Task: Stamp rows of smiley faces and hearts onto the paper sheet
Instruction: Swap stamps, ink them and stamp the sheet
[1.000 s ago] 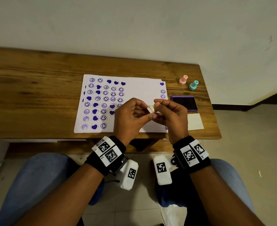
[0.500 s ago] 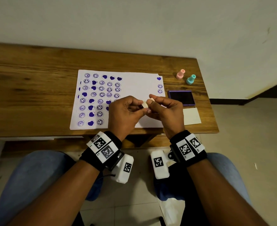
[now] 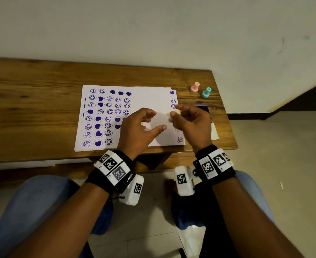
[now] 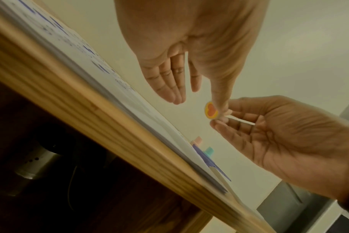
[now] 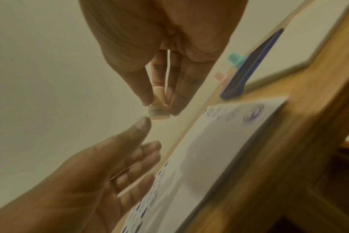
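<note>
The right hand (image 3: 190, 125) pinches a small cream stamp (image 5: 158, 108) between thumb and fingertips, lifted above the sheet; from the left wrist view its round face (image 4: 211, 112) shows an orange heart shape. The left hand (image 3: 136, 131) hangs just beside it with fingers loosely spread and holding nothing, its thumb tip close to the stamp, though I cannot tell whether they touch. Below both hands lies the white paper sheet (image 3: 149, 97) on the wooden table (image 3: 32, 86), near its front edge. The left part of the sheet is filled with rows of purple smiley faces and hearts (image 3: 107, 116), and a single column of prints (image 3: 173, 100) runs down the right edge; the middle of the sheet is plain white. Just past the right hand sits a purple ink pad (image 3: 203, 108), partly hidden by it. Farther back near the wall stand a pink stamp (image 3: 194, 87) and a teal stamp (image 3: 206, 92), side by side, upright.
</note>
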A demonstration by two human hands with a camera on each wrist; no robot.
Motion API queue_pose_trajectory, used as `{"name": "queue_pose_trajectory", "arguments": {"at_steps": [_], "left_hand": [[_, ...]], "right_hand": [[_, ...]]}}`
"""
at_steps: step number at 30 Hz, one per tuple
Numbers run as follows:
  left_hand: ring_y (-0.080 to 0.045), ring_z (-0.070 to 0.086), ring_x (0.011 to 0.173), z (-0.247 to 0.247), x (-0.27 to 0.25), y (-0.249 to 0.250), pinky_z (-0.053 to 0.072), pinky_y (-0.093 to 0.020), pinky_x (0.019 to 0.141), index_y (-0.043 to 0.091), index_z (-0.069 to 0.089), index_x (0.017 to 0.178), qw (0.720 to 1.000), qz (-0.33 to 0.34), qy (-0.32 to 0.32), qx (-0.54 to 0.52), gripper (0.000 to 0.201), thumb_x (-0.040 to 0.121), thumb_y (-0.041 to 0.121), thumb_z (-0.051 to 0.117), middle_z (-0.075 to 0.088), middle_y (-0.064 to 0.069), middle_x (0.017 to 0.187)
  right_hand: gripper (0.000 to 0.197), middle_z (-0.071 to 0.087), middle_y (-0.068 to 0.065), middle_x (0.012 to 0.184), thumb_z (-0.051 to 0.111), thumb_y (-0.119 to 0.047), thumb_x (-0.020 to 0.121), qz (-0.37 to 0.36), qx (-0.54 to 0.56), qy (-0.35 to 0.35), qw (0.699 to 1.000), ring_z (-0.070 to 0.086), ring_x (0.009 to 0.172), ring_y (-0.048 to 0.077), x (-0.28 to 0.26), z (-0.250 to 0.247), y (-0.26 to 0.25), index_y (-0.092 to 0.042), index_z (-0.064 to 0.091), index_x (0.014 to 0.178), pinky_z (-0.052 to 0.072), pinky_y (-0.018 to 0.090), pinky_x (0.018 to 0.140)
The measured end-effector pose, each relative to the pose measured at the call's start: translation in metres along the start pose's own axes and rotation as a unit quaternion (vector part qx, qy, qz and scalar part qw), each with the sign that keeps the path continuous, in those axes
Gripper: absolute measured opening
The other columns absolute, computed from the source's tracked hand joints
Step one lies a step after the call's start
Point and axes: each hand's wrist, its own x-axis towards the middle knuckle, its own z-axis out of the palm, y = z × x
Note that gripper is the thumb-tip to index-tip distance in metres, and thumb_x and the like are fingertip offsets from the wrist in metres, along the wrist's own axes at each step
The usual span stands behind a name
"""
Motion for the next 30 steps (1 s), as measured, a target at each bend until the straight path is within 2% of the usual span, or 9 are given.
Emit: {"name": "queue_pose_trajectory", "arguments": {"at_steps": [3, 5, 7, 9, 12, 17, 22, 25, 30], "left_hand": [[-0.012, 0.059, 0.099, 0.003, 0.0, -0.006, 0.054, -0.038, 0.082, 0.022, 0.068, 0.103, 0.996, 0.023, -0.042, 0.073, 0.033, 0.076, 0.039, 0.077, 0.067, 0.006, 0.107], [-0.014, 0.056, 0.102, 0.006, -0.001, -0.008, 0.046, -0.03, 0.087, 0.023, 0.069, 0.104, 0.99, 0.033, -0.079, 0.114, 0.029, 0.079, 0.037, 0.075, 0.066, 0.005, 0.11], [-0.017, 0.054, 0.106, 0.007, -0.002, -0.011, 0.04, -0.027, 0.088, 0.022, 0.069, 0.105, 0.982, 0.042, -0.106, 0.148, 0.03, 0.079, 0.034, 0.075, 0.066, 0.005, 0.111], [-0.02, 0.052, 0.109, 0.008, -0.002, -0.012, 0.038, -0.027, 0.09, 0.021, 0.069, 0.108, 0.978, 0.04, -0.123, 0.165, 0.033, 0.078, 0.031, 0.076, 0.066, 0.004, 0.113], [-0.022, 0.049, 0.111, 0.008, -0.001, -0.015, 0.034, -0.025, 0.091, 0.018, 0.069, 0.112, 0.972, 0.035, -0.142, 0.186, 0.036, 0.077, 0.028, 0.076, 0.062, 0.003, 0.117], [-0.022, 0.046, 0.113, 0.009, -0.001, -0.015, 0.035, -0.028, 0.093, 0.018, 0.069, 0.114, 0.964, 0.033, -0.151, 0.215, 0.038, 0.078, 0.029, 0.076, 0.059, 0.003, 0.121], [-0.02, 0.045, 0.115, 0.009, 0.0, -0.016, 0.034, -0.026, 0.093, 0.018, 0.069, 0.116, 0.964, 0.027, -0.153, 0.218, 0.04, 0.079, 0.031, 0.075, 0.057, 0.004, 0.123], [-0.019, 0.044, 0.116, 0.009, 0.001, -0.016, 0.033, -0.025, 0.093, 0.019, 0.069, 0.116, 0.963, 0.024, -0.155, 0.22, 0.039, 0.08, 0.032, 0.074, 0.057, 0.005, 0.124], [-0.019, 0.045, 0.116, 0.008, 0.001, -0.015, 0.031, -0.023, 0.091, 0.019, 0.069, 0.116, 0.964, 0.021, -0.153, 0.216, 0.039, 0.08, 0.032, 0.074, 0.057, 0.005, 0.124]], "right_hand": [[0.025, 0.077, 0.002, 0.085, 0.079, -0.014, 0.084, 0.009, -0.045, 0.055, 0.997, 0.075, 0.075, 0.015, 0.018, -0.022, -0.009, -0.01, 0.074, 0.107, 0.062, 0.037, 0.068], [0.028, 0.074, -0.006, 0.086, 0.081, -0.022, 0.082, 0.003, -0.146, 0.082, 0.986, 0.072, 0.077, 0.009, 0.036, -0.035, -0.015, -0.016, 0.074, 0.108, 0.059, 0.025, 0.068], [0.03, 0.073, -0.008, 0.09, 0.081, -0.031, 0.08, -0.014, -0.27, 0.081, 0.959, 0.068, 0.083, 0.009, 0.056, -0.043, -0.02, -0.022, 0.075, 0.108, 0.048, 0.016, 0.068], [0.029, 0.076, -0.003, 0.096, 0.08, -0.034, 0.079, -0.023, -0.343, 0.065, 0.937, 0.069, 0.089, 0.015, 0.076, -0.045, -0.024, -0.023, 0.075, 0.105, 0.041, 0.016, 0.072], [0.025, 0.077, -0.001, 0.101, 0.081, -0.037, 0.077, -0.017, -0.399, 0.044, 0.916, 0.07, 0.095, 0.019, 0.102, -0.039, -0.024, -0.025, 0.076, 0.098, 0.041, 0.02, 0.076], [0.017, 0.072, -0.008, 0.092, 0.081, -0.032, 0.071, 0.021, -0.413, 0.026, 0.91, 0.068, 0.094, 0.018, 0.124, -0.03, -0.012, -0.029, 0.072, 0.086, 0.043, 0.022, 0.072], [0.026, 0.074, -0.002, 0.108, 0.078, -0.03, 0.078, 0.015, -0.429, 0.005, 0.903, 0.067, 0.102, 0.02, 0.122, -0.024, -0.002, -0.026, 0.075, 0.103, 0.042, 0.023, 0.075], [0.033, 0.072, -0.002, 0.112, 0.078, -0.038, 0.076, 0.013, -0.439, 0.001, 0.899, 0.066, 0.102, 0.021, 0.123, -0.026, -0.002, -0.029, 0.074, 0.108, 0.042, 0.025, 0.074], [0.045, 0.076, -0.001, 0.103, 0.068, -0.061, 0.071, 0.007, -0.412, 0.061, 0.909, 0.068, 0.098, 0.022, 0.131, -0.048, -0.011, -0.03, 0.075, 0.103, 0.052, 0.031, 0.081]]}}
